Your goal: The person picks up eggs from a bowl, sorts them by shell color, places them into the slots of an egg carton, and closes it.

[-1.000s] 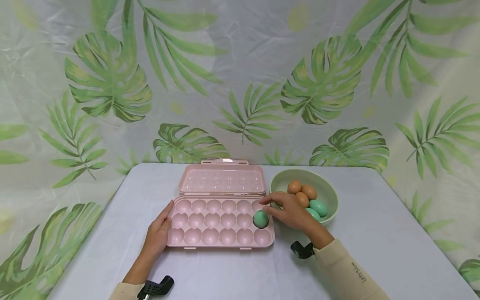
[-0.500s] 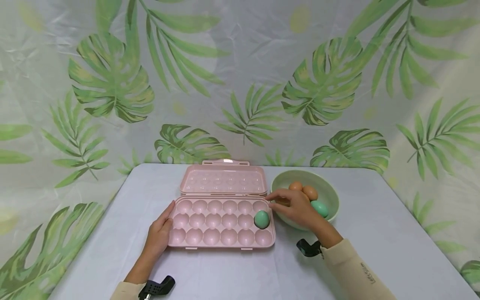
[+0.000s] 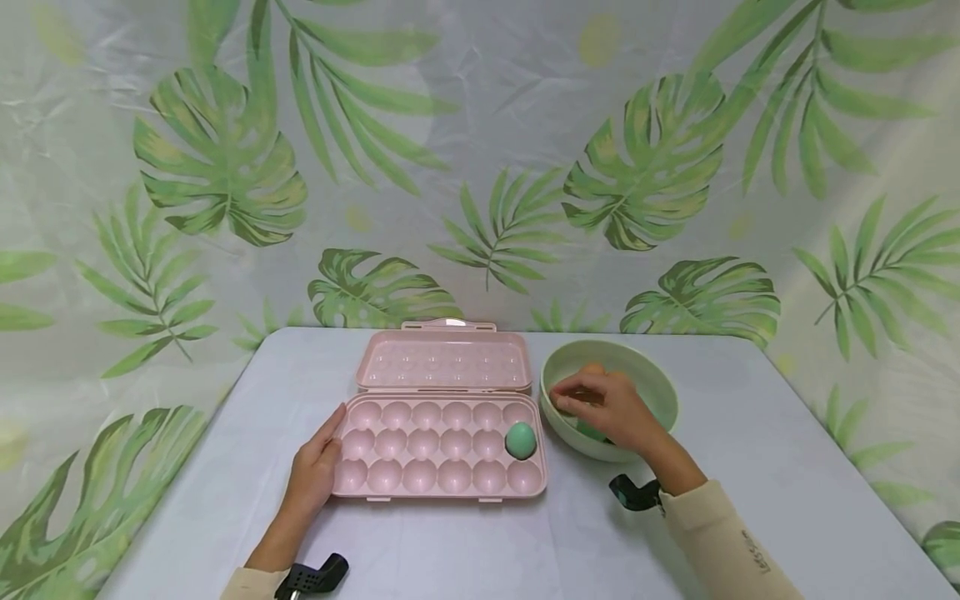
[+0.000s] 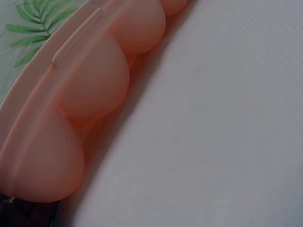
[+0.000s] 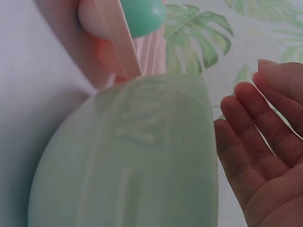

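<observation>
An opened pink egg box (image 3: 439, 497) stands in front of me in the head view, its egg cups facing up. My left hand (image 3: 313, 468) holds its left end, thumb by the rim. One green egg (image 3: 521, 440) sits in the middle row at the far right. My right hand (image 3: 611, 410) is over the pale green bowl (image 3: 660, 385), fingers loosely bent and nothing between them. Brown egg tops (image 3: 592, 367) and part of a green egg (image 3: 591, 431) show around that hand, which hides the others. The right wrist view shows the bowl's outer wall beside the bent fingers (image 5: 248, 101).
The lid (image 3: 444, 358) of the box lies folded back, away from me. A white cloth covers the table (image 3: 480, 550). Behind it hangs a leaf-patterned backdrop (image 3: 495, 125). The bowl stands close to the box's right end.
My right hand has moved right, from beside the green egg in the box to over the bowl. The left hand stays on the box, and the green egg remains in its cup.
</observation>
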The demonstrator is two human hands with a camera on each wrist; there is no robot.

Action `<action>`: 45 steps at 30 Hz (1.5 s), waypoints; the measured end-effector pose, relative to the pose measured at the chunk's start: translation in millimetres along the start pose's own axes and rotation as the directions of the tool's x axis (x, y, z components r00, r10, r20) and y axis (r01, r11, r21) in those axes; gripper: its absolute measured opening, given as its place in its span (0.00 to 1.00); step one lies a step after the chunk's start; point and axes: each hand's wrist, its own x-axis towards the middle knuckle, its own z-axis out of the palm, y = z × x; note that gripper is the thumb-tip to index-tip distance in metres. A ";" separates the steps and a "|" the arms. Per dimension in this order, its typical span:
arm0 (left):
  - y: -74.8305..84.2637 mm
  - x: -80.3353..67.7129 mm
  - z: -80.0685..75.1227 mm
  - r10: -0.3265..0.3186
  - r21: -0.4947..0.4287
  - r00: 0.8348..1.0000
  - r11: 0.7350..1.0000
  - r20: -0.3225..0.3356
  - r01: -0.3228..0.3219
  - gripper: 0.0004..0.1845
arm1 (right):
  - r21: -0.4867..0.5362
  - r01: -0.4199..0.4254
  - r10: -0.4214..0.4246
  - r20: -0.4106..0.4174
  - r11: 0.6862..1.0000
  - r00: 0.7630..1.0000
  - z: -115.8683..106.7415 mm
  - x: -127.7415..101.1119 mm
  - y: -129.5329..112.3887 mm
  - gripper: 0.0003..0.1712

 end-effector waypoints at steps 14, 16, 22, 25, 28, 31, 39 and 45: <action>-2.1 0.4 -3.9 -0.019 -0.007 1.000 1.000 0.014 0.019 0.26 | 0.071 -0.107 0.113 -0.078 0.992 0.991 -7.7 -17.5 42.0 0.13; -2.3 0.3 -4.0 -0.014 -0.005 1.000 1.000 0.011 0.014 0.26 | 0.065 -0.104 0.109 -0.081 0.992 0.991 -9.1 -19.0 44.2 0.14; -3.0 0.8 -4.2 -0.002 -0.007 1.000 1.000 0.011 0.002 0.26 | 0.041 -0.133 0.136 -0.066 0.990 0.989 -14.8 -20.8 50.3 0.15; -3.4 0.8 -4.1 -0.002 -0.015 1.000 1.000 0.010 0.002 0.26 | 0.035 -0.147 0.149 -0.041 0.988 0.988 -18.1 -21.6 53.4 0.15; -3.7 0.4 -3.9 -0.007 -0.023 1.000 1.000 0.009 0.008 0.26 | 0.020 -0.161 0.162 -0.019 0.987 0.987 -20.4 -22.0 56.6 0.15; -4.0 0.5 -3.5 -0.010 -0.025 1.000 1.000 0.009 0.010 0.26 | 0.006 -0.191 0.191 0.003 0.982 0.982 -22.4 -22.2 59.1 0.15; -3.3 1.1 -3.3 -0.018 -0.030 1.000 0.999 0.009 0.019 0.26 | -0.005 -0.226 0.226 0.062 0.974 0.972 -27.6 -21.5 64.7 0.20; -1.4 0.1 -4.4 -0.010 -0.040 1.000 0.999 0.015 0.011 0.26 | -0.083 -0.216 0.224 0.109 0.973 0.969 -29.7 -19.5 70.7 0.21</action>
